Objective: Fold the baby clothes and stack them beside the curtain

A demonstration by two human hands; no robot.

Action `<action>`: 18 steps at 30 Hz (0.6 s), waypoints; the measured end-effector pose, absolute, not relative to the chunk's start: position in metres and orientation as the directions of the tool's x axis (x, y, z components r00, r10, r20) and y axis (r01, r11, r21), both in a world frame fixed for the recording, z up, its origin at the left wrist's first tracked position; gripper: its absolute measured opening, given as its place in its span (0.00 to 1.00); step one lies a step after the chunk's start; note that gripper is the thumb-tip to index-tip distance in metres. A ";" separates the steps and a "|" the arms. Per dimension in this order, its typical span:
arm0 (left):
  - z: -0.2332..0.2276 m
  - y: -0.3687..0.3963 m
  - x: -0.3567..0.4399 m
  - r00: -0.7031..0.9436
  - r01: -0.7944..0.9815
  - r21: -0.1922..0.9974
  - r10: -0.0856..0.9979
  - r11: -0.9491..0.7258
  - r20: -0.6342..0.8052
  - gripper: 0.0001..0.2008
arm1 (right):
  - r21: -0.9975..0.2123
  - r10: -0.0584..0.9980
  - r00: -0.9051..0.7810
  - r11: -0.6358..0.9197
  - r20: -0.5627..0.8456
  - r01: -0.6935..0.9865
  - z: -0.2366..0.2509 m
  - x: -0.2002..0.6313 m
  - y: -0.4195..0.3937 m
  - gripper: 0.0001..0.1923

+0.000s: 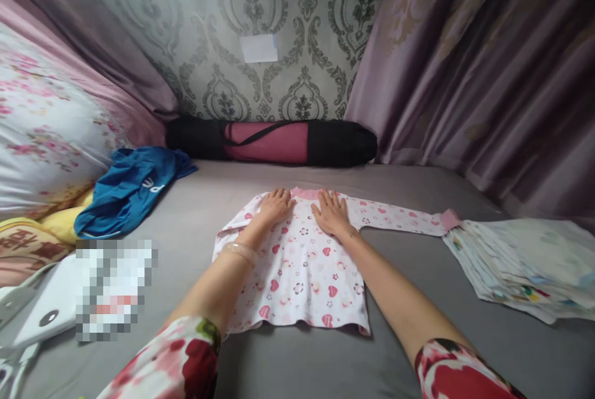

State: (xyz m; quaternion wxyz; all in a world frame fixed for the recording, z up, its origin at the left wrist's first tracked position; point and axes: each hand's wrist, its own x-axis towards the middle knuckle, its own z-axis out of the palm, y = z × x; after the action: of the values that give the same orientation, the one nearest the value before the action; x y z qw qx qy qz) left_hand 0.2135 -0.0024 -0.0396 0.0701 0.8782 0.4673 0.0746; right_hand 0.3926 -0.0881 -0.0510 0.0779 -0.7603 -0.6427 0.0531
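Note:
A white long-sleeved child's shirt [302,263] with red hearts and small flowers lies spread on a grey sheet, its pink collar toward the wall. My left hand [277,204] rests flat on the shirt's left shoulder, fingers stretched out beside the collar. On the other shoulder, my right hand [331,212] lies flat with its fingers spread. The right sleeve reaches straight out to a pink cuff [450,219]. Much of the left sleeve is hidden behind my left forearm, which wears a pale bangle [240,252].
A stack of folded pale cloths [530,266] touches the right cuff. Blue clothing [134,188] lies at left near a floral pillow [51,126]. A black and dark red roll bag [269,142] sits along the wall. White items with a cable [51,312] are at front left.

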 end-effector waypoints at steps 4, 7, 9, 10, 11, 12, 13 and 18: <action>-0.020 0.017 0.199 0.482 0.829 0.344 0.875 -0.440 -0.042 0.21 | -0.177 0.985 0.172 -0.172 -0.013 0.969 -0.050 0.392 -0.088 0.35; -0.011 0.035 0.166 0.371 0.864 0.393 0.926 -0.316 -0.071 0.19 | -0.175 0.985 0.170 -0.175 -0.043 0.969 -0.047 0.394 -0.085 0.35; -0.009 0.042 0.140 0.304 0.869 0.438 0.948 -0.233 -0.099 0.15 | -0.171 0.982 0.177 -0.187 -0.072 0.967 -0.042 0.392 -0.084 0.35; -0.009 0.043 0.128 0.281 0.863 0.464 0.953 -0.200 -0.112 0.13 | -0.165 0.980 0.188 -0.196 -0.066 0.967 -0.040 0.389 -0.083 0.34; -0.009 0.043 0.119 0.266 0.852 0.494 0.956 -0.174 -0.122 0.12 | -0.155 0.980 0.196 -0.199 -0.034 0.968 -0.036 0.383 -0.083 0.32; -0.010 0.042 0.112 0.259 0.837 0.525 0.957 -0.154 -0.133 0.11 | -0.147 0.981 0.193 -0.189 0.014 0.971 -0.033 0.375 -0.083 0.30; -0.011 0.041 0.107 0.256 0.820 0.556 0.955 -0.135 -0.146 0.10 | -0.143 0.983 0.172 -0.162 0.063 0.976 -0.030 0.365 -0.082 0.29; -0.010 0.034 0.114 0.253 0.754 0.656 0.940 -0.042 -0.230 0.09 | -0.279 0.993 -0.068 0.093 0.100 0.956 -0.022 0.297 -0.069 0.28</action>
State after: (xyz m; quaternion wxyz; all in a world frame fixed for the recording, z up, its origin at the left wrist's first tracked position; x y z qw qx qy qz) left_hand 0.1136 0.0337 -0.0101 0.3508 0.7097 0.5965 0.1326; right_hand 0.2973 -0.0694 -0.0215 0.1327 -0.6698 -0.7273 0.0696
